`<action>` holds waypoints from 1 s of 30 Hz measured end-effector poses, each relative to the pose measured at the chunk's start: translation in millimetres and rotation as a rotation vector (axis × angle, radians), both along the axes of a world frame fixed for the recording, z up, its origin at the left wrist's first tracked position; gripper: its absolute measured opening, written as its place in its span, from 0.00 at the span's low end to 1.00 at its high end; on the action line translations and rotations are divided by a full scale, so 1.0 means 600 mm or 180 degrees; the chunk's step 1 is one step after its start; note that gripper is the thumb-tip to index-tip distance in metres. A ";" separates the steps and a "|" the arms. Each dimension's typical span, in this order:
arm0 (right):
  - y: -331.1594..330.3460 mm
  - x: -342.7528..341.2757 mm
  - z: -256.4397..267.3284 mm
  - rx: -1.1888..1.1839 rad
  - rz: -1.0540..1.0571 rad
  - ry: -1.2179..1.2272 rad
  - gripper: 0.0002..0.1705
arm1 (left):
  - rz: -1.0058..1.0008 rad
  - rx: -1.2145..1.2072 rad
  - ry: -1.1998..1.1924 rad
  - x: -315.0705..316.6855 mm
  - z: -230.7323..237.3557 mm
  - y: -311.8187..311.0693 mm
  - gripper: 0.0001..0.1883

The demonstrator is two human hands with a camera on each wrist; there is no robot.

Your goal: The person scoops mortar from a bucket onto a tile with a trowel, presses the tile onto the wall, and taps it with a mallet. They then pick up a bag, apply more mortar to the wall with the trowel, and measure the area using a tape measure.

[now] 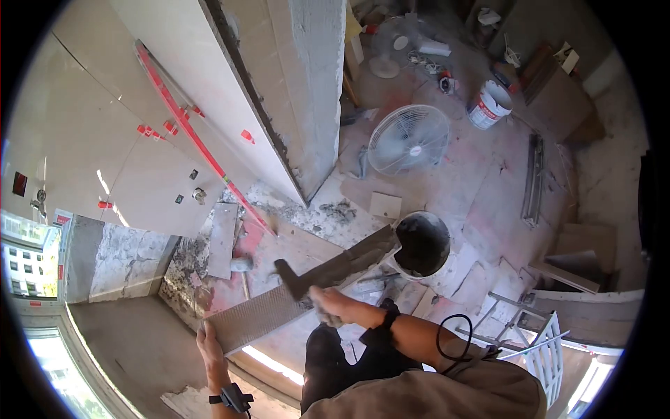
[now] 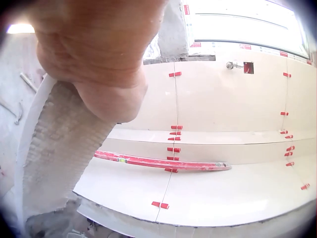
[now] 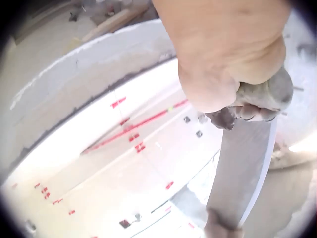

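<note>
A long narrow tile strip (image 1: 255,322) slants across in front of the person, its upper face coated with grey mortar. Fine ridges mark the mortar on the near part, also visible on the strip (image 2: 62,148) in the left wrist view. My left hand (image 1: 211,347) grips the strip's near left end. My right hand (image 1: 328,305) holds a trowel (image 1: 293,281) by its handle, the blade over the middle of the coated face. In the right wrist view, fingers curl round the grey trowel handle (image 3: 277,89). The far end reaches a bucket (image 1: 422,244) with dark contents.
A red level (image 1: 202,146) leans against the tiled wall (image 1: 84,126), which bears red clips. Beyond the bucket stand a floor fan (image 1: 410,143) and a white bucket (image 1: 490,105). A mallet (image 1: 241,265) lies on the dusty floor. At right is a step ladder (image 1: 541,349).
</note>
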State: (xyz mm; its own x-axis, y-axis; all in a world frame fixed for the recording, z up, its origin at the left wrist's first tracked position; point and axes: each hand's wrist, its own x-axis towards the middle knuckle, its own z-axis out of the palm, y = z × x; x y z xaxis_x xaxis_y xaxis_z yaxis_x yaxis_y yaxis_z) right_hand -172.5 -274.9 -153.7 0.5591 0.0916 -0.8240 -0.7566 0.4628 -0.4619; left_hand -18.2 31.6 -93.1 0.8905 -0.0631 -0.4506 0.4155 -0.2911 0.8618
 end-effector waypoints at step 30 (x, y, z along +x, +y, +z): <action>0.008 -0.197 0.030 -0.3606 0.1251 -0.1472 0.25 | -0.0327 0.0694 0.0394 0.060 0.047 -0.045 0.23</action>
